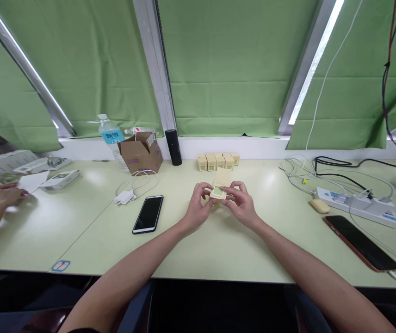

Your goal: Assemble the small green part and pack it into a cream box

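Observation:
Between both hands, above the middle of the table, is a small cream cardboard box [218, 193] with a green and white label and a raised flap. My left hand [200, 203] grips its left side with thumb and fingers. On the other side, my right hand [239, 201] pinches the box with its fingers across the label edge. Behind them, several small cream boxes [211, 163] with green labels stand in rows by the wall. The inside of the held box cannot be made out.
Left of my arms lie a phone [148, 214] and a white charger [124, 197]. Behind are a brown carton [142, 155], a black cylinder [173, 147] and a water bottle [112, 136]. At right are a power strip [357, 206] and another phone [361, 243]. A co-worker's hands [2, 199] are far left.

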`<state>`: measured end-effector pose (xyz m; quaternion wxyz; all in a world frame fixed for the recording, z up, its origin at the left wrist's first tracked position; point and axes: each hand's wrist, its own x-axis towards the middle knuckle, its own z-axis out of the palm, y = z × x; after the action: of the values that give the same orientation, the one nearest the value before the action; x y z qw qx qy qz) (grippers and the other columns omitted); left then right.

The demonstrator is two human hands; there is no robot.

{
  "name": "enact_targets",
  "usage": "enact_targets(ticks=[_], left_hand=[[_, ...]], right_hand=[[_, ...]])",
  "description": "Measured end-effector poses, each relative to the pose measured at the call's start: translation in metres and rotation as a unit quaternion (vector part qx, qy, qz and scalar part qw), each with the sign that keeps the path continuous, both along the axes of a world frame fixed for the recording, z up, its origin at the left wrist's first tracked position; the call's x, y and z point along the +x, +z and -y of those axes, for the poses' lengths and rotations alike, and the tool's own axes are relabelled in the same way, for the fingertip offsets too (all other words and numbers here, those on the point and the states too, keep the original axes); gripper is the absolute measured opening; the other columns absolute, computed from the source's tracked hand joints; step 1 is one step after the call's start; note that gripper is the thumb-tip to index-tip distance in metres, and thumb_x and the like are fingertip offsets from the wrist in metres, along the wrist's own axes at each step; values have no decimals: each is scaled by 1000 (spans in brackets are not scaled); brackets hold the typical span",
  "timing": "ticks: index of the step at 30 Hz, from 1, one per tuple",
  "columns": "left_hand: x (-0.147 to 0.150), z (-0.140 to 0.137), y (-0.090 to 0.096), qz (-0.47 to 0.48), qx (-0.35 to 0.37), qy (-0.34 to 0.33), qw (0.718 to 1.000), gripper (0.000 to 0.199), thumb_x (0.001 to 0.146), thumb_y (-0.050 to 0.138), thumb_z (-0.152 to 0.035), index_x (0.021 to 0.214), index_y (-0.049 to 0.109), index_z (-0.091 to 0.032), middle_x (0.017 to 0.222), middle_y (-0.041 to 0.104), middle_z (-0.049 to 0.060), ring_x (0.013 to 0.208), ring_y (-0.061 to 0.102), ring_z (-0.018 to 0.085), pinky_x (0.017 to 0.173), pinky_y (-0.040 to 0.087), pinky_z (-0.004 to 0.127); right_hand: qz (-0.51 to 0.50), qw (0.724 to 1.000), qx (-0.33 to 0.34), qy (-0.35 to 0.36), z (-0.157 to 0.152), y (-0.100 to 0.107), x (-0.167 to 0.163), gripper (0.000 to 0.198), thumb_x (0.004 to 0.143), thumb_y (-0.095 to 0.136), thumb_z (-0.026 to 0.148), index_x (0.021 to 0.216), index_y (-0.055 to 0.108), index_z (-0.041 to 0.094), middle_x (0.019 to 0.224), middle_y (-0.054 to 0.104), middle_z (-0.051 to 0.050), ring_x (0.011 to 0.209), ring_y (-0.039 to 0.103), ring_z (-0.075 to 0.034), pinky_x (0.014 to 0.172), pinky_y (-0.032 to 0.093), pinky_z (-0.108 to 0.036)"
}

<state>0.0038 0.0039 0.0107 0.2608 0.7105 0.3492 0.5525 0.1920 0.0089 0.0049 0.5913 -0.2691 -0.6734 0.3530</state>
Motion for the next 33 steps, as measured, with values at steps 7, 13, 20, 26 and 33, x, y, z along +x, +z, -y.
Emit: enact_targets(ticks=[7,13,20,26,33], left_hand=[[0,-1,1,8,-35,10,999,24,91,69,-37,106,54,-25,112,57,3,82,59,15,78,45,32],[0,-2,0,-1,-35,7,999,24,93,67,-38,108,52,-25,111,56,3,85,58,16,80,45,33],[-4,5,5,-71,62,6,996,34,89,69,-38,112,48,-24,116,52,8,110,53,25,96,45,41],[-3,-3,2,-8,17,75,997,34,87,70,-34,107,44,-24,111,54,6,102,55,22,88,46,37],[-33,-48,-12,95,-87,130,983,55,79,74,-30,122,41,-25,116,59,7,101,60,20,86,49,36]], right_hand=[[33,999,-4,4,-2,-1,3,36,89,75,47,122,74,32,113,40,-3,87,67,-13,96,66,-46],[44,999,18,-2,-1,0,4,33,91,72,42,124,73,34,112,40,-2,86,65,-13,94,66,-45],[199,962,158,-100,6,-2,-2,38,96,63,28,132,69,37,118,40,-9,113,55,-26,98,61,-54],[272,936,212,-75,11,-2,-2,61,96,58,21,153,45,37,133,38,-12,129,52,-31,107,54,-60],[295,947,28,-121,-8,-16,3,71,95,56,25,158,24,29,143,53,-14,132,55,-32,105,53,-58]])
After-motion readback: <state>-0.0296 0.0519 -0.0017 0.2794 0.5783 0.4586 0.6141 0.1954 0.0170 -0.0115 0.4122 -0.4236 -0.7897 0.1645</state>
